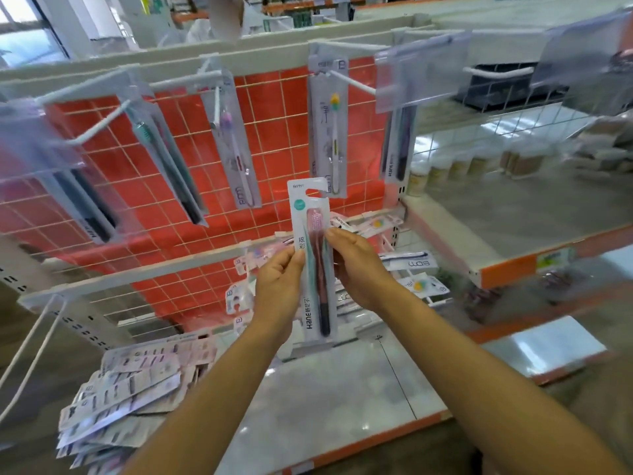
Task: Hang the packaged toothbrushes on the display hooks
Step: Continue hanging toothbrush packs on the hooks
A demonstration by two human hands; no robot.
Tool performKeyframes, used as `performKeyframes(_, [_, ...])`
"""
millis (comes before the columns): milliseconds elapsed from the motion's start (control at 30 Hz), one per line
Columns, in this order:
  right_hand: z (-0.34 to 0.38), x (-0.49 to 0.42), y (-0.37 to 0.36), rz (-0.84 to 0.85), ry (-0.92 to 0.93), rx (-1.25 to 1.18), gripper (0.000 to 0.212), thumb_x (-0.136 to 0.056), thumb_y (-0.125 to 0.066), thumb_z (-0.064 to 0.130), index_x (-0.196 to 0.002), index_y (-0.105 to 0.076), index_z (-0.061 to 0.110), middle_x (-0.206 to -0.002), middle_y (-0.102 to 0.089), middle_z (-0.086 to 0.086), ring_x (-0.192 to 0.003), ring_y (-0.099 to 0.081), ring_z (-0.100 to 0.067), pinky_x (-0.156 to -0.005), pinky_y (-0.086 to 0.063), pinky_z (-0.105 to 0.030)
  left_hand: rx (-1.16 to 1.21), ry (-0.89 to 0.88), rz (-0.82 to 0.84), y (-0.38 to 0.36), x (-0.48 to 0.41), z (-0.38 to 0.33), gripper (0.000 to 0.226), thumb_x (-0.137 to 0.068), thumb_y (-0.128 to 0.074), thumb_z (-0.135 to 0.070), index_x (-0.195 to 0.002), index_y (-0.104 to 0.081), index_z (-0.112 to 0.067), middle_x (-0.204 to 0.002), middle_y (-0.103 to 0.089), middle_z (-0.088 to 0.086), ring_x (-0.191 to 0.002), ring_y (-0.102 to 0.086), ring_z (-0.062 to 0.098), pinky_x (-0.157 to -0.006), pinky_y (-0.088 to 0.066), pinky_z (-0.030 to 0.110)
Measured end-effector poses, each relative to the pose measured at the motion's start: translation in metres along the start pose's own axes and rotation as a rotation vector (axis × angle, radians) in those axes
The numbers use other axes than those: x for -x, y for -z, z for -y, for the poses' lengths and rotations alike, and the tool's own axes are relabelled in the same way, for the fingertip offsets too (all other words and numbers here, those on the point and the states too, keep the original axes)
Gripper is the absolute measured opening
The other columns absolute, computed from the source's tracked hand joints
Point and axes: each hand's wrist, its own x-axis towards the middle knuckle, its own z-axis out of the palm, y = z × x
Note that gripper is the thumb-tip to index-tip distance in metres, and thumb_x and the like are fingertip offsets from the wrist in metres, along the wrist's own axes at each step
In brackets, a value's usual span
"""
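A packaged toothbrush [310,214] with a pink head and a white card stands upright in front of me, its hang hole at the top. My left hand [278,286] grips its left edge. My right hand [356,265] holds its right edge, fingers curled behind the pack. Above, white display hooks [352,82] stick out from a wire grid over a red panel. Several packs hang there, one with a yellow-headed brush [328,132] just above the held pack and one with a purple head [236,145] to its left.
A pile of loose toothbrush packs [130,389] lies at the lower left of the shelf; more packs [411,269] lie behind my hands. An empty hook [30,354] juts out at the lower left. An orange-edged shelf [513,262] with jars stands at the right.
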Motion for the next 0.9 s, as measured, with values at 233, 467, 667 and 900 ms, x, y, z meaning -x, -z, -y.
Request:
performKeyframes(233, [-0.006,0.004,0.007,0.014,-0.03,-0.038,0.027,-0.102,-0.042,0.02,-0.097,-0.068,0.014,-0.089,-0.072,-0.005,-0.08,-0.067,-0.016,-0.076,-0.055,-0.031,-0.026,-0.033,-0.005,-0.004,0.008,0.008,0.017,-0.099,-0.053,-0.013,-0.102,-0.069,-0.014,-0.098,-0.073,0.006,-0.091,-0.07,0.02,-0.083,-0.059,0.036])
performKeyframes(467, [-0.022,0.024,-0.008,-0.009,-0.028,-0.04,0.026,-0.102,-0.043,0.02,-0.103,-0.068,0.014,-0.097,-0.072,-0.007,-0.091,-0.068,-0.021,-0.088,-0.056,-0.039,-0.067,-0.046,0.027,0.024,0.02,0.02,0.011,-0.095,-0.06,-0.012,-0.094,-0.07,-0.017,-0.089,-0.075,-0.002,-0.082,-0.072,0.012,-0.07,-0.056,0.022])
performKeyframes(667, [-0.04,0.05,-0.029,-0.013,-0.034,-0.048,0.025,-0.102,-0.043,0.018,-0.1,-0.067,0.012,-0.086,-0.072,-0.002,-0.081,-0.069,-0.014,-0.075,-0.058,-0.03,-0.146,-0.07,0.067,0.055,0.035,0.037,0.01,-0.093,-0.062,-0.01,-0.098,-0.071,-0.009,-0.092,-0.075,0.008,-0.086,-0.072,0.023,-0.08,-0.059,0.036])
performKeyframes(900, [-0.08,0.079,-0.041,-0.081,-0.029,0.015,0.029,-0.1,-0.044,0.01,-0.095,-0.07,0.023,-0.092,-0.073,0.003,-0.09,-0.069,-0.016,-0.078,-0.058,-0.03,-0.327,-0.194,0.092,0.079,0.065,0.068,0.013,-0.093,-0.063,-0.014,-0.091,-0.066,-0.027,-0.086,-0.071,-0.009,-0.081,-0.069,0.007,-0.076,-0.057,0.025])
